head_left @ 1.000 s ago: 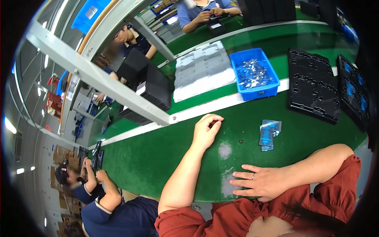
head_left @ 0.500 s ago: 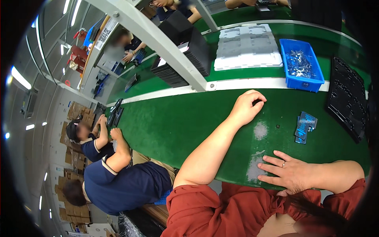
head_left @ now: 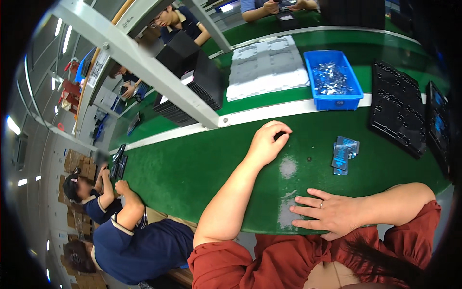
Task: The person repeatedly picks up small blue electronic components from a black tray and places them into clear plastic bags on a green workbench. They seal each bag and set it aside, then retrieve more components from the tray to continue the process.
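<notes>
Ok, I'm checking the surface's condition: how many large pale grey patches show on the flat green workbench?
2: a roundish patch near the curled bare left hand, and an irregular patch at the spread bare right hand, which may hide some.

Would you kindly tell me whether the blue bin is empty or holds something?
The blue bin is not empty: a heap of small shiny pieces lies inside, with its blue inner walls showing around them.
</notes>
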`<action>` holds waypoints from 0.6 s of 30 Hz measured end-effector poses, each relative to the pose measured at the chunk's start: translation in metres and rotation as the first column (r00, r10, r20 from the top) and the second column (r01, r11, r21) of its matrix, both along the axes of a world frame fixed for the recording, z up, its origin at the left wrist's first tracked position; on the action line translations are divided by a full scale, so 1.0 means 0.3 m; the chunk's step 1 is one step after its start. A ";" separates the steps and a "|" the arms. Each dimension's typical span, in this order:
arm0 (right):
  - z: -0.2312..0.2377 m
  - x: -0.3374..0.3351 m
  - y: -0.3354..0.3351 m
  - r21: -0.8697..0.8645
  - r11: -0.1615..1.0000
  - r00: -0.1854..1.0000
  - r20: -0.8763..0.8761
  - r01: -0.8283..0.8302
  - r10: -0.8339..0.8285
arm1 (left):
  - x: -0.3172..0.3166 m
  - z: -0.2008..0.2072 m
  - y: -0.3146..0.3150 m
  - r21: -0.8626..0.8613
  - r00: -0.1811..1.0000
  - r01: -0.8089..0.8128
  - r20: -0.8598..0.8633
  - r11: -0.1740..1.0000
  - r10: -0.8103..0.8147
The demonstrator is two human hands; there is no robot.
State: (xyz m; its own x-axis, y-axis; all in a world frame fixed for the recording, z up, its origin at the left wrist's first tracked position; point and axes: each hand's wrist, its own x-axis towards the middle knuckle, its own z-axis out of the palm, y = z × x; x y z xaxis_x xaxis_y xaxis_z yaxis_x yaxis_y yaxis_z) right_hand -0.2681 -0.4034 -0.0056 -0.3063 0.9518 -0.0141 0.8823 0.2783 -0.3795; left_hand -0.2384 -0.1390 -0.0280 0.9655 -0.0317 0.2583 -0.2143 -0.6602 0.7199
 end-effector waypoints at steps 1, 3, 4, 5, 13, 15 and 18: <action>-0.006 0.001 -0.002 0.007 1.000 1.000 -0.005 0.004 -0.004 | -0.003 0.005 -0.004 -0.014 1.000 0.002 -0.011 1.000 -0.002; -0.017 -0.002 -0.005 0.025 1.000 1.000 -0.015 0.007 -0.007 | -0.001 0.011 -0.009 0.010 1.000 0.001 -0.009 1.000 -0.001; -0.021 -0.004 -0.007 0.050 0.999 1.000 -0.028 0.013 -0.011 | -0.003 0.013 -0.008 0.011 1.000 0.000 -0.009 1.000 0.000; -0.021 -0.004 -0.007 0.053 0.999 1.000 -0.029 0.011 -0.010 | -0.005 0.014 -0.007 0.011 1.000 -0.001 -0.009 1.000 0.001; -0.021 -0.002 -0.006 0.062 0.998 1.000 -0.019 0.006 -0.005 | -0.006 0.020 -0.012 0.002 0.999 0.000 -0.039 1.000 0.000; -0.020 -0.002 -0.006 0.058 0.998 1.000 -0.012 0.005 -0.005 | -0.004 0.015 -0.010 0.006 1.000 0.005 -0.025 1.000 -0.004; -0.022 -0.004 -0.006 0.059 0.998 1.000 -0.003 0.001 -0.001 | -0.008 0.014 -0.011 0.006 0.999 0.002 -0.035 1.000 -0.002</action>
State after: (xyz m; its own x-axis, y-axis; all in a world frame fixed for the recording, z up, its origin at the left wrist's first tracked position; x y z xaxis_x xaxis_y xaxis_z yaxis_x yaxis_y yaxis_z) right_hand -0.2693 -0.4052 -0.0122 -0.3053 0.9513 0.0433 0.8813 0.2995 -0.3654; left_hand -0.2408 -0.1424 -0.0239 0.9739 -0.0355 0.2242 -0.1907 -0.6640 0.7230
